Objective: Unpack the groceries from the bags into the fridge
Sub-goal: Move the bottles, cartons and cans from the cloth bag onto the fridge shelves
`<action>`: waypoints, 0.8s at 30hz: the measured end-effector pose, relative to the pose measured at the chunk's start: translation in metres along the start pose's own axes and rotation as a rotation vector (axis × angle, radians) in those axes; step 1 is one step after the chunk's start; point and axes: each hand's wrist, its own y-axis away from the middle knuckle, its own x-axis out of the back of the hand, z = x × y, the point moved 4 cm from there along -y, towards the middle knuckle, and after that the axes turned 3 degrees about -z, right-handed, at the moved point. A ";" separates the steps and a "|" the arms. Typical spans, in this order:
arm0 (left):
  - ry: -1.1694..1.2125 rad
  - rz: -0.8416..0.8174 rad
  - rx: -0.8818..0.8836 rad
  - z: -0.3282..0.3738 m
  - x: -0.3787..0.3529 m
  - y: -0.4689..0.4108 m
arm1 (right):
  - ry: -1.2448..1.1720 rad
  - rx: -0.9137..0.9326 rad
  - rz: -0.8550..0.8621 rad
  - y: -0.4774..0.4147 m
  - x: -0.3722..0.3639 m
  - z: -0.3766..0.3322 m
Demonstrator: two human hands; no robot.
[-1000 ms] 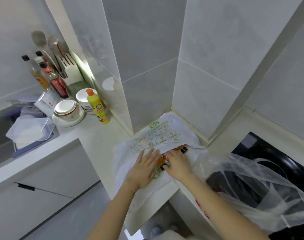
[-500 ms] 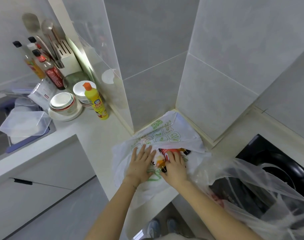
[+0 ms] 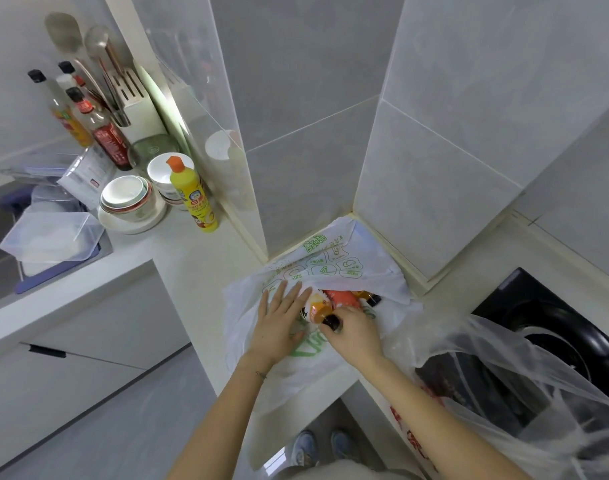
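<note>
A white plastic bag with green print lies on the counter in the wall corner, its mouth open. Several orange and red drink bottles with dark caps lie inside it. My left hand rests flat on the bag's lower flap, fingers spread, beside the bottles. My right hand is closed around the neck end of one orange bottle at its dark cap. The fridge is not in view.
A clear plastic bag slumps over the black stove at right. A yellow detergent bottle, stacked bowls, sauce bottles, a knife block and a clear container stand at left.
The bag's mouth has been spread wider, uncovering the bottles. My right hand has shifted onto the orange bottle's cap end and gripped it; my left hand stays pressed on the bag.
</note>
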 end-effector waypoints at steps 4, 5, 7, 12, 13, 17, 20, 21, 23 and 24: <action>0.165 0.125 0.078 0.008 0.008 0.000 | -0.116 -0.015 0.059 0.003 0.028 -0.019; 0.209 0.149 0.098 0.010 0.009 0.001 | -0.124 -0.009 0.067 0.003 0.033 -0.024; 0.284 0.200 0.117 0.016 0.014 0.002 | -0.096 0.027 0.068 0.002 0.041 -0.033; 0.447 0.338 0.210 0.026 0.024 0.010 | 0.039 0.188 0.036 0.003 0.055 -0.047; 0.454 0.355 0.226 0.026 0.027 0.013 | 0.016 0.207 0.027 0.004 0.057 -0.047; 0.644 0.411 0.325 0.025 0.040 0.032 | -0.283 0.155 0.049 0.004 0.060 -0.033; 0.805 0.421 0.424 0.020 0.043 0.047 | -0.187 0.056 0.033 -0.001 0.051 -0.005; 0.834 0.425 0.439 0.018 0.043 0.051 | -0.119 0.020 0.017 -0.003 0.045 0.007; 0.858 0.429 0.453 0.016 0.043 0.057 | -0.036 -0.054 -0.038 -0.003 0.031 0.028; 0.864 0.430 0.458 0.015 0.043 0.060 | -0.014 -0.091 -0.081 -0.003 0.024 0.035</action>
